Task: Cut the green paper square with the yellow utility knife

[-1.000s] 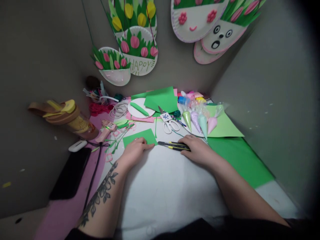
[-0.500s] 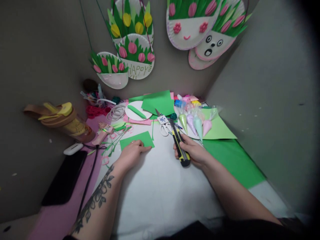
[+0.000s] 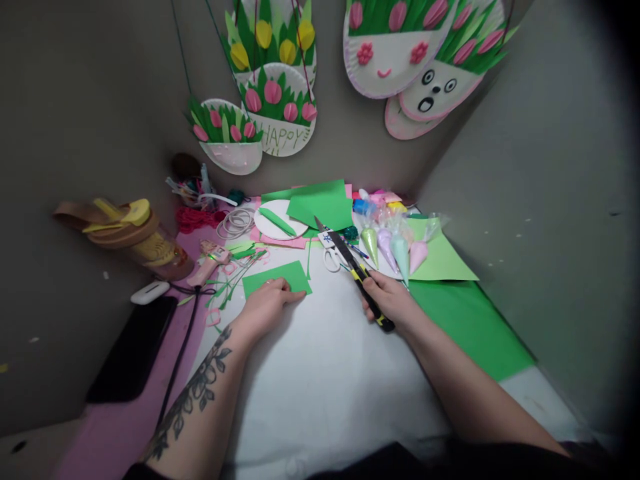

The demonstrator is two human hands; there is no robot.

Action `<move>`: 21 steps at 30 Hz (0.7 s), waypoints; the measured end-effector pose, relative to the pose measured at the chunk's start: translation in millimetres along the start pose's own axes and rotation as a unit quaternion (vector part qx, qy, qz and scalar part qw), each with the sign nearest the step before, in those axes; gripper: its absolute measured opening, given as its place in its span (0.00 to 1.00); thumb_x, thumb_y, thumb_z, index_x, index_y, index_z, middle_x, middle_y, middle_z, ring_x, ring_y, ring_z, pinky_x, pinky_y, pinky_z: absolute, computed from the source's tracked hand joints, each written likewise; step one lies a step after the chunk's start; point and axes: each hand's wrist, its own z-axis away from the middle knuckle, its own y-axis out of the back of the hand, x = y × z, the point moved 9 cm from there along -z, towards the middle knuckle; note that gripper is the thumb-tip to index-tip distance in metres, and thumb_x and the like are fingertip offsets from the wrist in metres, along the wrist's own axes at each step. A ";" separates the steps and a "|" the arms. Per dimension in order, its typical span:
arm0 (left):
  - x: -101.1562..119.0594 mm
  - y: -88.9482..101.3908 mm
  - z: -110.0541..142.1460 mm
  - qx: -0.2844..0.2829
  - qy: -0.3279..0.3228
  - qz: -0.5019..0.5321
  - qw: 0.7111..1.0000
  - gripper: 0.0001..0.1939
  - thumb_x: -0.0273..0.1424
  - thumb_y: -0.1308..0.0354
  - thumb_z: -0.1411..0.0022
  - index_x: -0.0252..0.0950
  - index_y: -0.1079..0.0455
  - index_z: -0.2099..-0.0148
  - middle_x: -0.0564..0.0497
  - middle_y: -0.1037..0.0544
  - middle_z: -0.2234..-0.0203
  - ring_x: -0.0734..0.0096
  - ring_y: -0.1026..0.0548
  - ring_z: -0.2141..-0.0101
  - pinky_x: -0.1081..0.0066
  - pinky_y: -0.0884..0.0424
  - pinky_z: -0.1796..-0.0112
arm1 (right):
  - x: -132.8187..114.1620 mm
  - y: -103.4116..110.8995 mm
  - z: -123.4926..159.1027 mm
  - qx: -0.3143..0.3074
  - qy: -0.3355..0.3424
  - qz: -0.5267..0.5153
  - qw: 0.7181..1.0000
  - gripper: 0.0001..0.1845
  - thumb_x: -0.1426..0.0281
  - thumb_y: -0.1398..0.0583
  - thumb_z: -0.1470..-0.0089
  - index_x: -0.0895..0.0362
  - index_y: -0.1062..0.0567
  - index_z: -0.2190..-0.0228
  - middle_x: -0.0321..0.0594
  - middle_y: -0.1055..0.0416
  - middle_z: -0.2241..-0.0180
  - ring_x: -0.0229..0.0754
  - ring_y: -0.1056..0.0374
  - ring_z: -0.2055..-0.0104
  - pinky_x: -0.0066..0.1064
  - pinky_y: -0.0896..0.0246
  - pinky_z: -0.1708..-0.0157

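My left hand [image 3: 267, 305] lies flat on the lower edge of a small green paper rectangle [image 3: 276, 277] on the white work surface [image 3: 325, 373]. My right hand [image 3: 393, 299] grips a black and yellow utility knife [image 3: 357, 272], held off the surface with its blade extended and pointing up-left toward the white scissors [image 3: 332, 252]. The knife is to the right of the green rectangle and apart from it.
Behind lie a paper plate [image 3: 277, 223] with a green strip, green sheets [image 3: 320, 203], several pastel piping bags [image 3: 395, 247], rubber bands [image 3: 236, 221] and a glue gun [image 3: 210, 261]. A large green sheet [image 3: 470, 323] is on the right. A bottle [image 3: 135, 240] and black phone [image 3: 133, 347] lie left.
My right hand picked the knife up from the surface, turned it to point away from me, and its blade now shows extended. My left hand stayed on the green paper.
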 end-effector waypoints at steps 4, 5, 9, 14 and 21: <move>3.3 0.1 0.0 0.000 -0.011 -0.009 1.000 0.20 0.31 0.56 0.33 0.52 0.28 0.45 0.49 0.30 0.64 0.64 0.34 0.62 0.69 0.41 0.62 | -4.5 8.0 -1.7 0.014 0.043 0.004 0.999 0.27 0.47 0.41 0.51 0.53 0.39 0.60 0.34 0.30 0.70 0.36 0.34 0.80 0.27 0.39 0.84; 3.9 0.9 0.0 0.004 -0.014 -0.008 1.000 0.20 0.32 0.55 0.33 0.52 0.28 0.45 0.49 0.30 0.64 0.64 0.34 0.62 0.69 0.41 0.62 | -8.2 10.5 -1.4 0.018 0.065 0.021 0.997 0.30 0.50 0.39 0.52 0.52 0.40 0.54 0.36 0.29 0.65 0.37 0.32 0.77 0.29 0.37 0.81; 3.6 6.3 1.0 0.007 -0.014 0.009 1.000 0.19 0.32 0.54 0.33 0.49 0.25 0.48 0.49 0.30 0.65 0.65 0.33 0.63 0.69 0.40 0.62 | -30.8 14.4 5.6 0.021 0.183 0.185 0.965 0.36 0.61 0.37 0.50 0.51 0.43 0.42 0.46 0.33 0.50 0.49 0.32 0.51 0.42 0.34 0.55; 3.2 17.4 6.1 -0.010 -0.010 0.036 0.999 0.18 0.32 0.53 0.35 0.46 0.22 0.53 0.50 0.27 0.65 0.67 0.31 0.65 0.69 0.37 0.61 | -30.9 4.5 12.0 -0.037 0.206 0.413 0.886 0.33 0.71 0.42 0.46 0.46 0.39 0.39 0.44 0.33 0.50 0.49 0.33 0.51 0.43 0.38 0.51; -1.8 21.9 11.9 -0.020 0.009 0.031 0.999 0.18 0.34 0.52 0.36 0.47 0.23 0.52 0.50 0.27 0.66 0.67 0.31 0.65 0.70 0.38 0.62 | -22.6 5.8 12.1 -0.049 0.202 0.505 0.838 0.33 0.74 0.41 0.48 0.47 0.34 0.41 0.44 0.32 0.53 0.48 0.32 0.56 0.40 0.37 0.55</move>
